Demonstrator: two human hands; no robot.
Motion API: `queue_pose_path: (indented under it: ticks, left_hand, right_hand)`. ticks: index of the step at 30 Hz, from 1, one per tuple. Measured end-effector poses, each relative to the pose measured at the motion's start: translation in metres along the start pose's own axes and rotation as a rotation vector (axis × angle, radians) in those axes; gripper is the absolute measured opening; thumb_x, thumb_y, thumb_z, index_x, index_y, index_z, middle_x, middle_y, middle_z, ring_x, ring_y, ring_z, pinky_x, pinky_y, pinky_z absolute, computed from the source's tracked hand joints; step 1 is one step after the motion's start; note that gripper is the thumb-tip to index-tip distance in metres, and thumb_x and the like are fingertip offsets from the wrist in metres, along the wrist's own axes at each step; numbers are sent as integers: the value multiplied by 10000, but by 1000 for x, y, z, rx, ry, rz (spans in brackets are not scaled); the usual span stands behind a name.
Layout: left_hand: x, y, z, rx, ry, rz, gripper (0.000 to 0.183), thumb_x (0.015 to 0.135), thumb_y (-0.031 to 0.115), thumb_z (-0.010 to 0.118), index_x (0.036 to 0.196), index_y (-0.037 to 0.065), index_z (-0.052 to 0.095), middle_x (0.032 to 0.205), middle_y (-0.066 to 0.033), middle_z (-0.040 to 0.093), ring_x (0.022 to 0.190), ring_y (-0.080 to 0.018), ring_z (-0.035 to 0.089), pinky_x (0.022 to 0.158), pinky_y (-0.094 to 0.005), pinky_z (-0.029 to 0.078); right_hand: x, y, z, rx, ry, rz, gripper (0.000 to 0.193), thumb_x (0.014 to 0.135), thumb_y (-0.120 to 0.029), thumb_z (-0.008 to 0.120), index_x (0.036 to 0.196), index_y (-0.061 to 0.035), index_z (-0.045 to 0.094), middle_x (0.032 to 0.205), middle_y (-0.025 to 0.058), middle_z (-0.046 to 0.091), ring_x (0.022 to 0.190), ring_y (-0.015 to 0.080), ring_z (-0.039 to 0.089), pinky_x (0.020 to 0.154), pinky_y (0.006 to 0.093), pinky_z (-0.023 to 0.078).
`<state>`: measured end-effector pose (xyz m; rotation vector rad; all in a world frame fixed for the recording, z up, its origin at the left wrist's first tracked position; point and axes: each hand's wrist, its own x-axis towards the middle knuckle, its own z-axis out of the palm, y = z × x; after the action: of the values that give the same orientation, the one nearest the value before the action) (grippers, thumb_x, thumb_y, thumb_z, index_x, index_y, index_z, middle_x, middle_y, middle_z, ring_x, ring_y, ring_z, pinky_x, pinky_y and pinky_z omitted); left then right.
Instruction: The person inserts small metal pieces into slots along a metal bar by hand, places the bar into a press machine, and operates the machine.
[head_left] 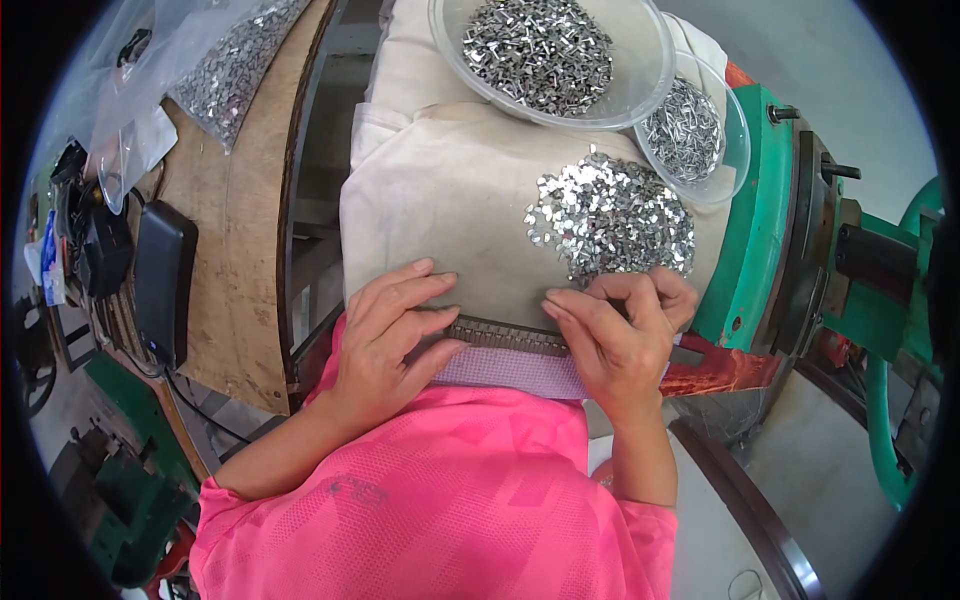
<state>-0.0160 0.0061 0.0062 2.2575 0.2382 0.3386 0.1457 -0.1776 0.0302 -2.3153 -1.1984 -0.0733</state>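
Note:
A dark slotted metal strip (510, 335) lies along the near edge of the cloth-covered work surface. My left hand (388, 330) rests at its left end with fingers stretched apart and nothing visible in them. Over the strip's right end, my right hand (625, 340) is closed, thumb and forefinger tips pinched together; whatever is between them is too small to make out. Just beyond the right hand spreads a loose pile of small shiny metal pieces (620, 215). The right hand hides part of the strip's end.
Behind the pile stand a large clear bowl (648, 100) and a smaller clear tub (738, 165), both holding small metal parts. Green machinery (745, 230) borders the right. On the wooden table (235, 250) at left are a black power bank (165, 280) and a bag of metal pieces (235, 75).

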Motion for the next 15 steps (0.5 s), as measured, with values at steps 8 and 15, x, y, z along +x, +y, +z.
queue_pose_path:
  ticks: [8,15]
  left_hand:
    - [2,1,5,25,0,-7,331,689,156,849,977,79,706,1211,-77,677,1222,-309,577,984,-400,377]
    - [5,1,9,56,11,12,326,692,191,842,976,98,710,1198,-48,682,1203,-271,587,993,-394,348]
  right_hand:
    - [4,-11,5,125,-91,110,127,737,-173,814,853,-172,761,868,-21,611,947,238,488,851,386,295]
    - [10,-21,11,272,-168,141,107,740,-181,810,838,-176,769,869,-24,605,958,239,486,848,399,286]
